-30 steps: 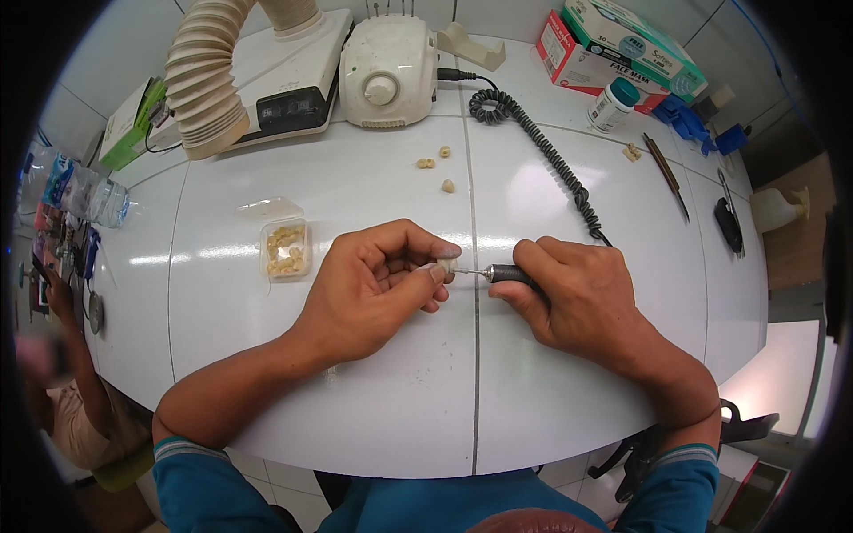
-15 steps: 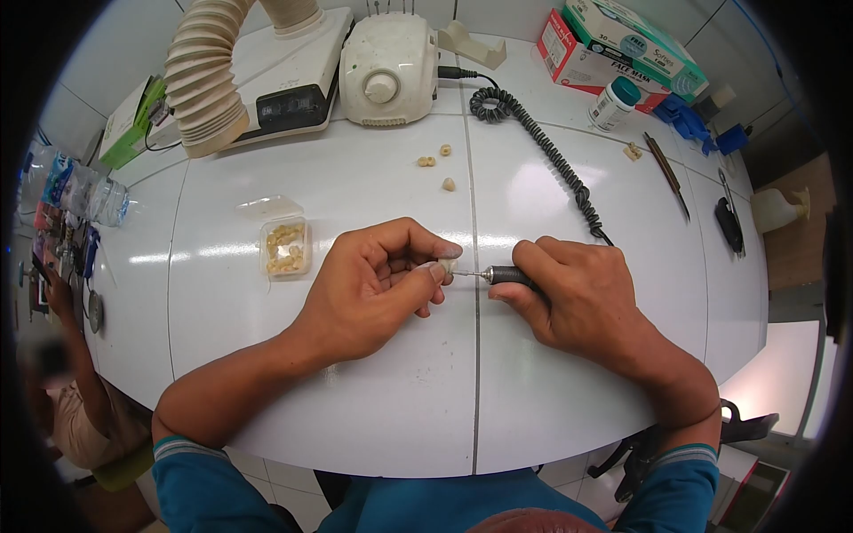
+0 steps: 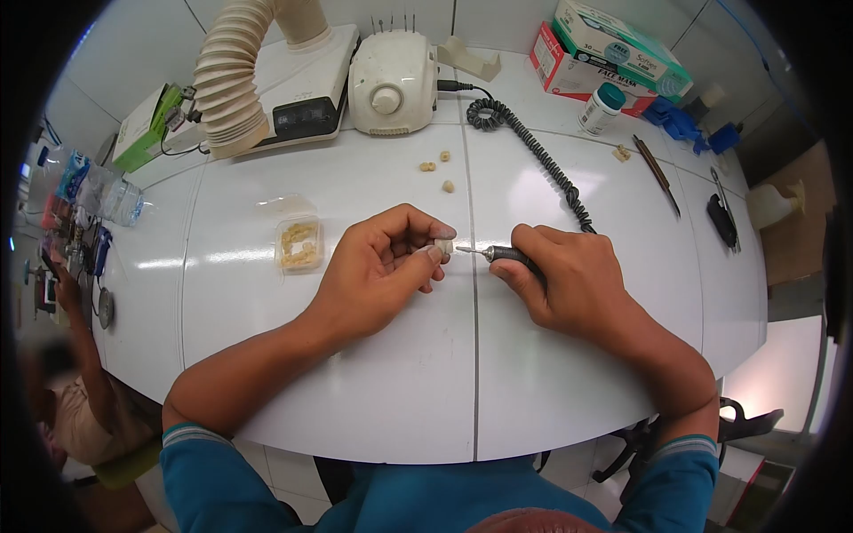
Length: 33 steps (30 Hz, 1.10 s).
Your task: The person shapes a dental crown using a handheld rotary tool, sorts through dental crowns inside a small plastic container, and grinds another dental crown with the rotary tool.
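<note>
Handpiece (image 3: 508, 255) is clasped in my right grip (image 3: 573, 280), right of frame centre, with its bit (image 3: 472, 250) directed toward frame left. My left grip (image 3: 382, 271) pinches a small pale piece (image 3: 445, 246) at frame centre. The bit tip sits just beside the piece; contact cannot be confirmed. A coiled cord (image 3: 538, 150) runs from the white control unit (image 3: 391, 75), upper centre, toward my right grip. A clear container (image 3: 319, 244) rests on the tabletop (image 3: 391, 391), left of centre.
</note>
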Each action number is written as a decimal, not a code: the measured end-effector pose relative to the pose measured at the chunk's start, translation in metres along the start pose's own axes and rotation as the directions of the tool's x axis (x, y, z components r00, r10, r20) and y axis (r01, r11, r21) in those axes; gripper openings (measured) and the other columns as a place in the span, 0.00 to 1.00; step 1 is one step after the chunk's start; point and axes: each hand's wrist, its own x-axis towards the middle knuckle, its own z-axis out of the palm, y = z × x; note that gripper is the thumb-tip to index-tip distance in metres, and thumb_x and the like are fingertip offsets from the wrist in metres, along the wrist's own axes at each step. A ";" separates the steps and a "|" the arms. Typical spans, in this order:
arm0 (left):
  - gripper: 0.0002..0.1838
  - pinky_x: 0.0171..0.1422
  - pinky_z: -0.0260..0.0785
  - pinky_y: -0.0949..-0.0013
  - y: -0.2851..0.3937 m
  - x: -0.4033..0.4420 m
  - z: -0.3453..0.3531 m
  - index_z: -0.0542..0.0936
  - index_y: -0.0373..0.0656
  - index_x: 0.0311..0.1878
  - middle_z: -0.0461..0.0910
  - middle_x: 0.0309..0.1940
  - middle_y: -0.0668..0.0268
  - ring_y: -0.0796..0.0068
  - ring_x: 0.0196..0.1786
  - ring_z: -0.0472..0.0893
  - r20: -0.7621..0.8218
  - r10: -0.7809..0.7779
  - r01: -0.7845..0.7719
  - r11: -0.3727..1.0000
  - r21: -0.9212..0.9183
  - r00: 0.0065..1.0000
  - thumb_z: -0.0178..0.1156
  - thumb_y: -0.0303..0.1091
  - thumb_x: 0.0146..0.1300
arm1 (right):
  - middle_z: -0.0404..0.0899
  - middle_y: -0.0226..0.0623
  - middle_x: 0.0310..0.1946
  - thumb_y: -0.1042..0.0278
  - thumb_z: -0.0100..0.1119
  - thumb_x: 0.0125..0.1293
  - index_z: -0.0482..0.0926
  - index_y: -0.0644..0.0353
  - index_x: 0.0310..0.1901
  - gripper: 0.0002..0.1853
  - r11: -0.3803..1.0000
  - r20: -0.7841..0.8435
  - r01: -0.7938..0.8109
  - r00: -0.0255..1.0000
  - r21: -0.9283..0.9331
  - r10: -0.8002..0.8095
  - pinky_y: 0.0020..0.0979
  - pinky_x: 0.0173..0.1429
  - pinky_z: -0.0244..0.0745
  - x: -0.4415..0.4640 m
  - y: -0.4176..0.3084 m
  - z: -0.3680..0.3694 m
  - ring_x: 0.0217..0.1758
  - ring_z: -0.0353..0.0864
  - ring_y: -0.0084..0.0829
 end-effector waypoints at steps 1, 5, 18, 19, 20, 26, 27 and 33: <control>0.12 0.53 0.82 0.73 0.000 0.001 0.001 0.82 0.33 0.64 0.87 0.50 0.63 0.80 0.48 0.87 -0.027 0.025 -0.025 1.000 -0.009 0.999 0.64 0.27 0.84 | 0.85 0.36 0.27 0.41 0.67 0.83 0.83 0.57 0.41 0.24 1.000 -0.005 -0.011 1.000 0.013 0.011 0.46 0.29 0.76 0.001 0.001 0.000 0.25 0.86 0.45; 0.11 0.53 0.81 0.73 -0.007 0.006 0.001 0.81 0.35 0.63 0.88 0.52 0.63 0.80 0.49 0.88 -0.095 0.117 -0.107 0.989 0.106 0.989 0.65 0.27 0.84 | 0.85 0.38 0.28 0.39 0.65 0.84 0.84 0.57 0.41 0.25 0.999 -0.075 -0.033 0.997 0.018 0.034 0.47 0.32 0.78 -0.002 0.000 0.005 0.27 0.87 0.46; 0.08 0.44 0.77 0.70 -0.015 0.015 0.009 0.92 0.38 0.52 0.94 0.41 0.62 0.76 0.38 0.87 -0.107 0.583 -0.324 0.584 0.744 0.805 0.71 0.25 0.73 | 0.89 0.39 0.36 0.38 0.63 0.85 0.86 0.58 0.45 0.26 0.985 -0.275 -0.141 0.955 -0.095 0.110 0.48 0.41 0.82 0.005 0.029 0.012 0.37 0.91 0.46; 0.08 0.43 0.77 0.70 -0.015 0.015 0.009 0.92 0.38 0.52 0.93 0.41 0.62 0.76 0.38 0.87 -0.109 0.599 -0.322 0.565 0.760 0.794 0.71 0.25 0.73 | 0.90 0.40 0.37 0.38 0.63 0.85 0.87 0.57 0.45 0.26 0.986 -0.274 -0.141 0.955 -0.094 0.111 0.48 0.41 0.83 0.005 0.029 0.011 0.38 0.91 0.46; 0.08 0.42 0.77 0.70 -0.018 0.016 0.009 0.92 0.38 0.52 0.93 0.41 0.62 0.76 0.38 0.87 -0.103 0.585 -0.315 0.566 0.762 0.804 0.71 0.25 0.73 | 0.90 0.40 0.37 0.38 0.63 0.85 0.87 0.57 0.45 0.26 0.985 -0.273 -0.149 0.955 -0.090 0.120 0.49 0.42 0.83 0.003 0.028 0.011 0.38 0.91 0.47; 0.09 0.40 0.77 0.70 -0.025 0.019 0.001 0.91 0.38 0.54 0.93 0.42 0.64 0.78 0.37 0.85 -0.138 0.620 -0.333 0.580 0.743 0.773 0.72 0.26 0.74 | 0.90 0.41 0.37 0.38 0.62 0.85 0.87 0.57 0.45 0.26 0.980 -0.281 -0.184 0.947 -0.077 0.155 0.51 0.45 0.82 0.005 0.028 0.011 0.42 0.91 0.48; 0.09 0.40 0.76 0.70 -0.024 0.017 0.003 0.91 0.38 0.54 0.93 0.42 0.65 0.78 0.37 0.85 -0.128 0.625 -0.341 0.573 0.745 0.770 0.72 0.26 0.74 | 0.90 0.42 0.37 0.39 0.63 0.85 0.86 0.57 0.45 0.25 0.980 -0.277 -0.188 0.947 -0.068 0.163 0.52 0.45 0.81 0.004 0.027 0.011 0.42 0.90 0.48; 0.10 0.41 0.75 0.73 0.028 -0.007 -0.010 0.91 0.40 0.58 0.93 0.43 0.68 0.85 0.38 0.83 -0.069 0.715 -0.426 0.489 0.761 0.696 0.73 0.28 0.77 | 0.92 0.42 0.39 0.34 0.59 0.86 0.88 0.56 0.46 0.28 0.973 -0.196 -0.217 0.960 -0.075 0.199 0.52 0.47 0.84 0.004 0.026 0.003 0.46 0.93 0.46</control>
